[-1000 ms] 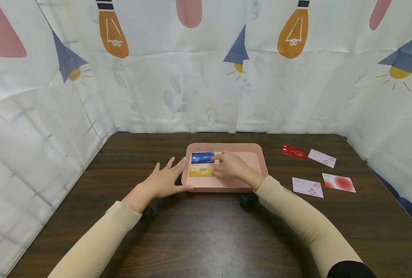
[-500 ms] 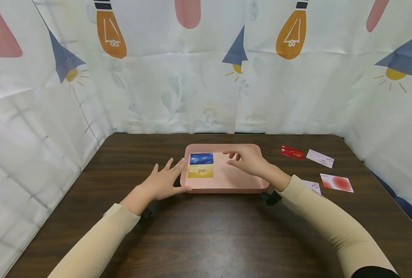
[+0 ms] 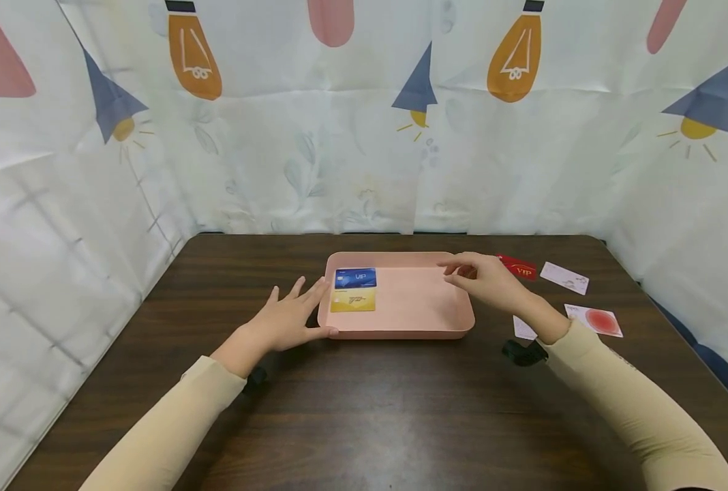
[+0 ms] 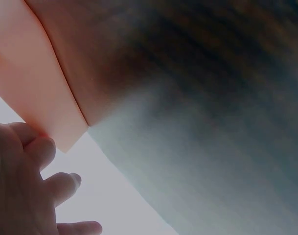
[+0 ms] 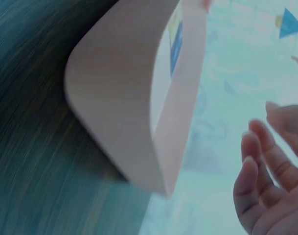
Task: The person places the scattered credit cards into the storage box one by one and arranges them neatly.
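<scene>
A: How do the left hand's point(image 3: 281, 322) fingers lie?
B: Spread apart, with the index finger and thumb at the left side of the pink tray point(image 3: 422, 300). The tray lies on the dark surface point(image 3: 364, 409), to the right of those fingers.
A: What is in the tray?
B: Two cards, just right of the left fingers: a blue card point(image 3: 355, 277) marked VIP and, on its near side, a yellow card point(image 3: 353, 301). Whether their edges meet or overlap, I cannot tell.
A: And the right hand point(image 3: 487, 278)?
B: Its fingers are loosely bent and empty, the thumb apart from the index finger, by the tray's far right corner. The right wrist view shows them apart from the tray's wall.
A: What lies around them?
B: To their right, a red card point(image 3: 520, 268), partly covered by the hand, then a white card point(image 3: 564, 278). Right and nearer the person, a card with a red circle point(image 3: 597, 321); a pale card point(image 3: 523, 329) sits partly hidden under the wrist.
</scene>
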Demonstrator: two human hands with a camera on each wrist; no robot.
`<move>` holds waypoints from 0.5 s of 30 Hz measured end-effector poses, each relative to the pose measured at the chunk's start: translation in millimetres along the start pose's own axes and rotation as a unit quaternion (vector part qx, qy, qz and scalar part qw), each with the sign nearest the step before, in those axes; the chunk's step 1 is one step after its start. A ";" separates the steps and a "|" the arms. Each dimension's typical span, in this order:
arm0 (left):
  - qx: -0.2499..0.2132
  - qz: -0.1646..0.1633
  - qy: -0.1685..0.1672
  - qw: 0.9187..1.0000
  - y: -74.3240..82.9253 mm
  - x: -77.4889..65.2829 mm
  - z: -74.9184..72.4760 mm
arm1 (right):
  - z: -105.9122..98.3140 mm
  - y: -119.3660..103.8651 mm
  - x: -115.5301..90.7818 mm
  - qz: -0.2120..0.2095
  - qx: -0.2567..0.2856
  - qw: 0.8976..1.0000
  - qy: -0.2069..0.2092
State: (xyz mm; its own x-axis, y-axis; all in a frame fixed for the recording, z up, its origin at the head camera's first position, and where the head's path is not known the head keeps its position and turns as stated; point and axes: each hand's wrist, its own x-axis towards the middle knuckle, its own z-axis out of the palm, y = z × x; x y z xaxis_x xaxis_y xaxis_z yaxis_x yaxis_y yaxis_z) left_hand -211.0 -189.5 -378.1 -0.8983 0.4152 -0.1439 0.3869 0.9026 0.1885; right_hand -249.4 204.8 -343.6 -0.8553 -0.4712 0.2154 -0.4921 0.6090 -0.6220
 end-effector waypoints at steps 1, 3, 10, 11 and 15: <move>0.000 0.001 0.001 1.000 0.0 0.6 0.3 | -3.4 3.9 -3.5 0.002 0.002 1.000 0.001; -0.001 0.003 0.001 1.000 0.1 1.7 0.9 | -10.1 12.5 -10.8 0.003 0.010 1.000 0.004; 0.001 0.002 -0.001 1.000 0.3 1.6 1.6 | -34.7 39.5 -40.4 0.021 0.021 1.000 0.000; 0.002 0.002 0.000 1.000 0.0 1.5 1.8 | -38.0 43.2 -44.7 0.021 0.021 1.000 0.001; 0.000 0.001 0.004 1.000 -1.3 1.3 2.4 | -50.3 55.7 -61.4 0.021 0.006 1.000 -0.004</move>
State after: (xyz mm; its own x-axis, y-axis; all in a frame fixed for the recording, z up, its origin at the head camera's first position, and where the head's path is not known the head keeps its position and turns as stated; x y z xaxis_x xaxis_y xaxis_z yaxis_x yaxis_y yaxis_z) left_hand -212.1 -189.8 -380.9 -0.8989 0.4167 -0.1356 0.3893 0.9014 0.1895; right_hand -232.5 299.8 -353.6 -0.8740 -0.4505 0.1822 -0.4534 0.6209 -0.6395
